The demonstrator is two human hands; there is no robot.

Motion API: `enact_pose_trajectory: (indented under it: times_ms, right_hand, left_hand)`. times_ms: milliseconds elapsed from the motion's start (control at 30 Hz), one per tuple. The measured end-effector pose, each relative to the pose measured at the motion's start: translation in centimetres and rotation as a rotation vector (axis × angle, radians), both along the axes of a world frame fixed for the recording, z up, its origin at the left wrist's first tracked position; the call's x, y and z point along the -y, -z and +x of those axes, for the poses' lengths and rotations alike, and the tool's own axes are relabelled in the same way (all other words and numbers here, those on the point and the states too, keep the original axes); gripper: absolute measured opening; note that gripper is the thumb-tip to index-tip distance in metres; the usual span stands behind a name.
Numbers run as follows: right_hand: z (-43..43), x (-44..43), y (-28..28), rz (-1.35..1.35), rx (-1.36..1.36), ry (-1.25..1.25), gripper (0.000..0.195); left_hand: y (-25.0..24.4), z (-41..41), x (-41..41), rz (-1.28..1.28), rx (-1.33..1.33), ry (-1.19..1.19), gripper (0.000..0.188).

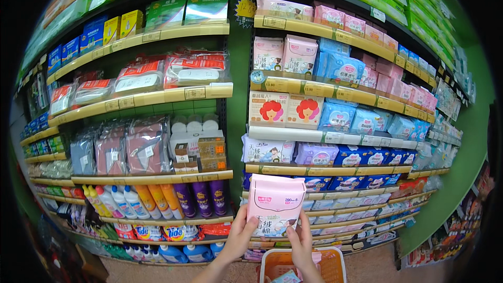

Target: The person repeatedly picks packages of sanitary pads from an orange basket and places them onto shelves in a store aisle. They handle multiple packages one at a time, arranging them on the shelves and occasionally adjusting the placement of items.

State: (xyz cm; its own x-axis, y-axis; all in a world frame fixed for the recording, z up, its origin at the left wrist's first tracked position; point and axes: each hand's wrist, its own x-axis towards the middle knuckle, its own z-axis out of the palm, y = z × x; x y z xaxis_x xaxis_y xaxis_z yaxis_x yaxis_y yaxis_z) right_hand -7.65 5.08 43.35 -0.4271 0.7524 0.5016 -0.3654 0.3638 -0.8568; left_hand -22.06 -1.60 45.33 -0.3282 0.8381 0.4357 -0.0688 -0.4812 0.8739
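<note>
Between my two hands I hold up a pink pack of sanitary pads (276,204), its printed front facing me. My left hand (240,232) grips its left side, thumb on the front. The lower right side is held by my right hand (300,239), thumb also on the front. Below my right forearm sits an orange plastic shopping basket (334,261) with a pale rim. A light blue pack (286,276) and something pink lie in it, partly hidden by my arm. Two similar pink packs (299,54) stand upright on a shelf ahead.
The right shelf unit holds blue pad packs (345,68) and boxes with a red-haired figure (268,107). On the left unit are packaged power strips (196,70), spray cans (201,199), and detergent bags (180,232). Price strips (314,87) edge the shelves. Tiled floor (129,270) shows below.
</note>
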Motion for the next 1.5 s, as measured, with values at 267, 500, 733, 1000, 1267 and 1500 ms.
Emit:
enact_pose_trajectory:
  times_ms: [267, 500, 733, 1000, 1267, 1500]
  right_hand:
    - [-7.8, -2.2, -5.1, 0.172, -0.069, 0.030, 0.051]
    - [-11.8, -5.9, -11.0, 0.602, 0.128, 0.433, 0.048]
    - [-13.5, -12.2, -23.7, 0.705, -0.253, 0.516, 0.044]
    - [-12.8, -20.8, -29.3, 0.745, -0.041, 0.825, 0.040]
    - [-12.2, -22.8, -27.3, 0.933, 0.282, 1.094, 0.052]
    - [-12.5, -21.9, -26.8, 0.941, 0.425, 1.125, 0.046]
  left_hand:
    - [-3.6, -8.2, -2.4, 0.176, -0.036, 0.083, 0.049]
    - [-10.2, -13.6, -5.6, 0.342, -0.343, -0.029, 0.049]
    - [-23.2, -13.8, -13.9, 0.742, -0.621, -0.333, 0.049]
    - [-28.9, -13.8, -23.7, 0.761, -0.869, -0.604, 0.035]
    - [-27.5, -11.9, -25.3, 0.325, -1.035, -0.642, 0.030]
    - [-27.3, -11.3, -25.5, 0.346, -1.131, -0.639, 0.025]
